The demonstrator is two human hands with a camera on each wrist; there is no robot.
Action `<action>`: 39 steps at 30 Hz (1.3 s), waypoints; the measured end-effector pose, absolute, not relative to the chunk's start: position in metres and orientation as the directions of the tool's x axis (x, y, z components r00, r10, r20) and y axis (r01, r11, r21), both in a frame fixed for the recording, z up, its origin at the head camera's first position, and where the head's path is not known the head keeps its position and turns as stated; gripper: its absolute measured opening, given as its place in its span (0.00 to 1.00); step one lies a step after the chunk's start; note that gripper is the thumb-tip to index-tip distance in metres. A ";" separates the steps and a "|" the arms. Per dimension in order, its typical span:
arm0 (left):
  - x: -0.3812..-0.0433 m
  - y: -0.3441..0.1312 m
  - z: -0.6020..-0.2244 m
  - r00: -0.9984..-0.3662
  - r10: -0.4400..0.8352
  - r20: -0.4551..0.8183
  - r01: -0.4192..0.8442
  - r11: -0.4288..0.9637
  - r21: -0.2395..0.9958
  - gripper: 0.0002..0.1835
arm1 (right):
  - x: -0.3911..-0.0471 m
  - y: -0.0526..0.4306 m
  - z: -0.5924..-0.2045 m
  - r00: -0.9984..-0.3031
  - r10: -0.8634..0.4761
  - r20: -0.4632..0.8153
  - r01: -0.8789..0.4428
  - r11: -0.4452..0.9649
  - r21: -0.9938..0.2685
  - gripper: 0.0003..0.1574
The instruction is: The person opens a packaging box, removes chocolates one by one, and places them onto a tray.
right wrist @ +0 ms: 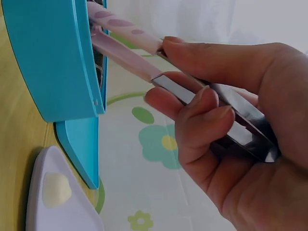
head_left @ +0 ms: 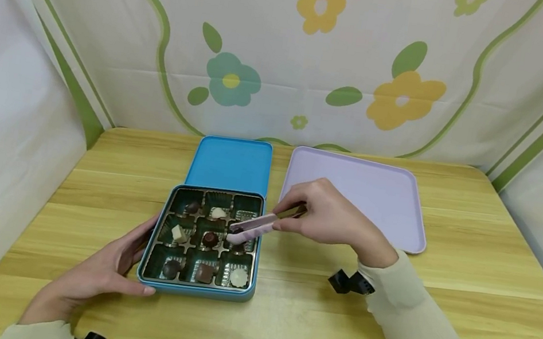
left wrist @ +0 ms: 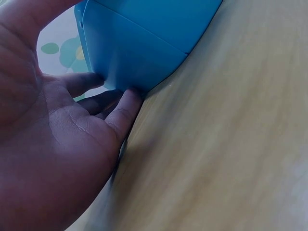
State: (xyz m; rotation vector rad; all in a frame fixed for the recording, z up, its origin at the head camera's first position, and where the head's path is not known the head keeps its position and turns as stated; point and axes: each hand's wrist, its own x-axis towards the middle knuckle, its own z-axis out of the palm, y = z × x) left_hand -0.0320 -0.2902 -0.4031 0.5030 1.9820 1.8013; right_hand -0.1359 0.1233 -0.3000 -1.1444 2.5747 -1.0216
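Observation:
A blue tin box (head_left: 202, 293) of chocolates stands on the table. My left hand (head_left: 98, 272) holds its near left corner, thumb at the front and fingertips against the left side. In my right hand (head_left: 330, 215) I hold tongs (head_left: 251, 234) with pinkish tips and metal handles, pinched between thumb and fingers. Their tips reach into the middle compartment of the right column, over a dark chocolate partly hidden by them. Among the chocolates in the gold-edged compartments are a dark round one (head_left: 211, 239), a white block (head_left: 179, 233) and a pale round one (head_left: 238, 277).
The blue lid (head_left: 230, 164) lies behind the box. To its right is a lilac tray (head_left: 377, 193), partly behind my right hand; the right wrist view shows a cream-coloured piece (right wrist: 56, 189) on it. A flowered cloth (head_left: 288, 50) hangs at the table's back edge.

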 end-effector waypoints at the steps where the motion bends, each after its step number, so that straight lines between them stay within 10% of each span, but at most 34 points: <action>1: -0.032 -0.290 -0.403 -0.850 0.524 -0.061 -0.011 0.099 0.995 0.67 | -0.136 0.126 -0.301 -0.713 -0.688 0.140 -0.590 0.479 -0.650 0.06; 39: -0.033 -0.292 -0.405 -0.849 0.525 -0.061 0.003 0.121 0.993 0.66 | -0.167 0.228 -0.329 -0.995 -0.103 0.010 -0.067 0.565 -0.822 0.21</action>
